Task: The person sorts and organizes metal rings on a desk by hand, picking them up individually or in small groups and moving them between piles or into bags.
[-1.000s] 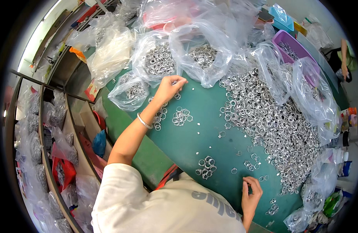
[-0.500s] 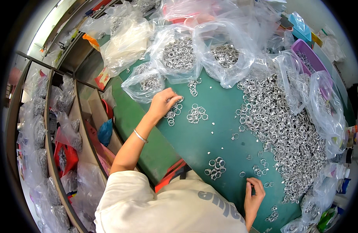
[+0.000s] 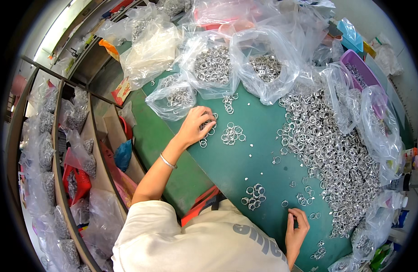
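My left hand (image 3: 196,126) is closed, its fingers curled down over a small cluster of silver rings (image 3: 204,141) on the green table; the hand partly covers that cluster. Just right of it lies another group of rings (image 3: 233,134), with a short row of rings (image 3: 228,104) farther back. My right hand (image 3: 297,230) rests at the near right, thumb apart from its loosely bent fingers, with nothing visible in it. A single ring (image 3: 285,203) lies just beyond its fingertips. To its left sits a cluster of larger rings (image 3: 254,196).
A large heap of rings (image 3: 340,158) spreads over the right side. Open clear bags of rings (image 3: 213,65) line the back, a smaller bag (image 3: 175,99) beside my left hand. A purple bin (image 3: 361,70) stands far right. Shelves with bagged parts (image 3: 75,118) are on the left.
The whole view has shifted slightly. My left hand has turned a little and its fingers curl farther over the ring cluster. My right hand stays in place.
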